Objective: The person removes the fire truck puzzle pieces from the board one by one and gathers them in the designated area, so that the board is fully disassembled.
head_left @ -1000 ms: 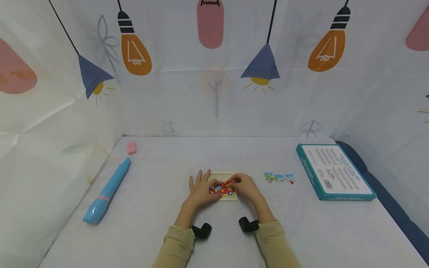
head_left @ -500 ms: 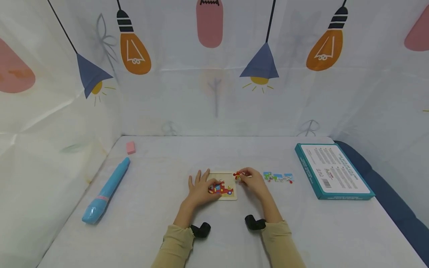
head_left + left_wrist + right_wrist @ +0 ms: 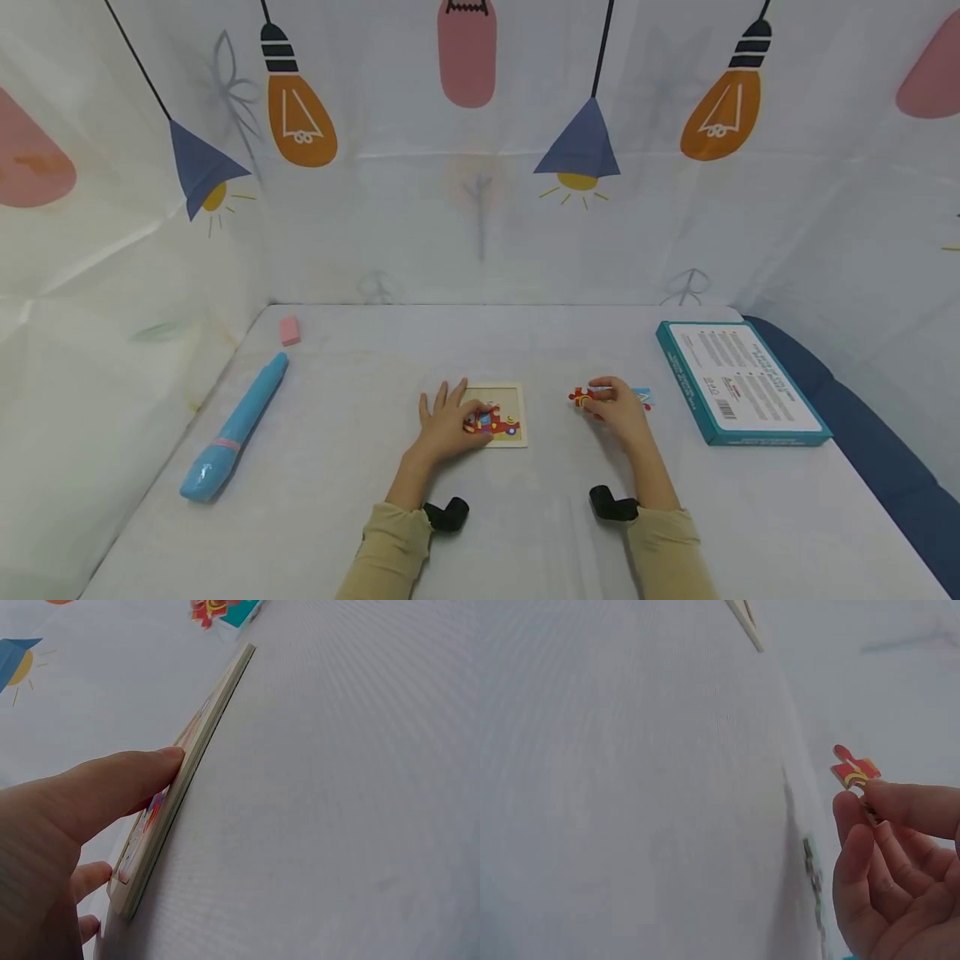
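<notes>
One broad white surface [image 3: 750,517] carries everything. The biggest item on it is a teal-edged box [image 3: 742,383] toward the far right; well apart, near the left edge, lies a long blue pen-shaped thing [image 3: 238,429]. Between them are a person's two hands. The left hand [image 3: 446,432] steadies a pale tray [image 3: 498,394] lying flat at the middle, thumb on its near edge, forefinger bent over it and the other fingers spread. The right hand [image 3: 621,412] is well apart from the tray, to its right.

The tray seems only part filled: a red vehicle picture [image 3: 504,426] takes up the near portion, while the far portion shows bare base. How much the left hand covers cannot be told. A row of loose pieces [image 3: 643,396], partly hidden by the right hand, lies outside the tray. A smaller pink block [image 3: 289,331] sits beyond the blue thing. Smallest, a red and yellow piece [image 3: 859,771] is pinched in the right fingers, above the surface; it and the row look to be what is left.
</notes>
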{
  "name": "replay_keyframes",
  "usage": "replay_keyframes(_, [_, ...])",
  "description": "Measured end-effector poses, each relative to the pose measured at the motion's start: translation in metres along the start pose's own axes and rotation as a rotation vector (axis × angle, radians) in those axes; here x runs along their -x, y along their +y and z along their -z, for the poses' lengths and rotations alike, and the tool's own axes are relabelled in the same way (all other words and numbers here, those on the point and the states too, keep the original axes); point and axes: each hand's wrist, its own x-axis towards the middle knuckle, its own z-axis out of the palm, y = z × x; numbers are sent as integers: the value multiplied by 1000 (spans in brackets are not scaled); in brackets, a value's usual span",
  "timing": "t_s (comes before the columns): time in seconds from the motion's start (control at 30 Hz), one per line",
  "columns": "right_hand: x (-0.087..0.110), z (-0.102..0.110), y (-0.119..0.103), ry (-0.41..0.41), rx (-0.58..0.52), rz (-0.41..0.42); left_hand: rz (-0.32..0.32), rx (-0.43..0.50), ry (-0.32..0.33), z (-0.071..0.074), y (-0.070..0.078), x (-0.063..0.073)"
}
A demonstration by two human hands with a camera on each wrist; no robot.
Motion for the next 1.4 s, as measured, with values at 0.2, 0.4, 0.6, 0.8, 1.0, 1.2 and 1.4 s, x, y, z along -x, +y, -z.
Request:
replay_keyframes(0.2, [7, 23, 14, 80, 44, -58, -7, -2, 0, 0, 0, 0])
replay_keyframes(0.4, [13, 45, 26, 110, 51, -106, -4, 1, -6, 1, 0, 1])
replay_keyframes(0.6, [15, 58, 31, 149, 138, -153, 0, 10, -8, 3, 1, 3])
replay_keyframes(0.8, [13, 59, 34, 238, 260, -142, 2, 4, -4, 2, -1, 2])
replay_keyframes(1.0, [11, 57, 37, 296, 359, -127, 3, 1, -9, 1, -1, 2])
replay_keyframes(1.2, [12, 57, 36, 295, 400, -158, -1, 7, -15, 1, -1, 2])
replay_keyframes(1.4, [12, 57, 35, 303, 387, -130, -21, -11, -12, -1, -1, 1])
